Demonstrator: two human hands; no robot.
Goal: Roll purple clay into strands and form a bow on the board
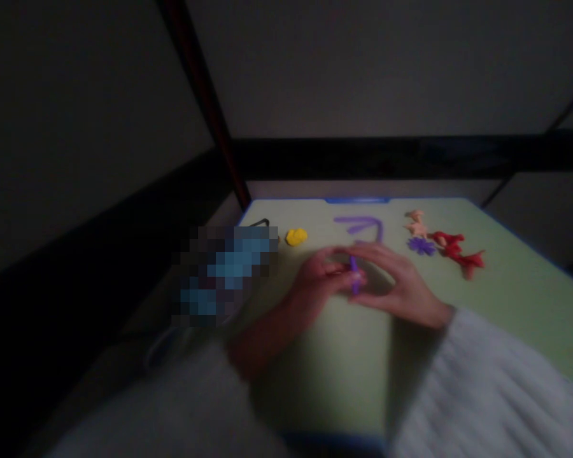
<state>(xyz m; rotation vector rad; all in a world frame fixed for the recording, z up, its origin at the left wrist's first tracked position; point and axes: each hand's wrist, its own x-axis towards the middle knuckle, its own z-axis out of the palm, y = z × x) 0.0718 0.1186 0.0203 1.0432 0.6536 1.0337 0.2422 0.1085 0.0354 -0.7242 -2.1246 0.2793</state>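
A short, thin purple strip (pixel 354 280) is held upright between my two hands, above the middle of the table. My left hand (pixel 315 280) is closed, with its thumb and fingertips pressed against the strip. From the other side my right hand (pixel 396 280) curves round it, thumb at the lower end and fingers at the top. Just beyond my fingers, longer purple strips (pixel 363 222) lie on the table, one of them bent at a corner. The picture is dim and blurred, so the strip's material cannot be told.
The pale green table (pixel 334 369) has a blue edge. A yellow lump (pixel 297 237) lies left of the strips. On the right are a purple flower-like piece (pixel 421 246), peach pieces (pixel 416 226) and red pieces (pixel 458 250). A pixelated blue item (pixel 233 264) is at the left edge.
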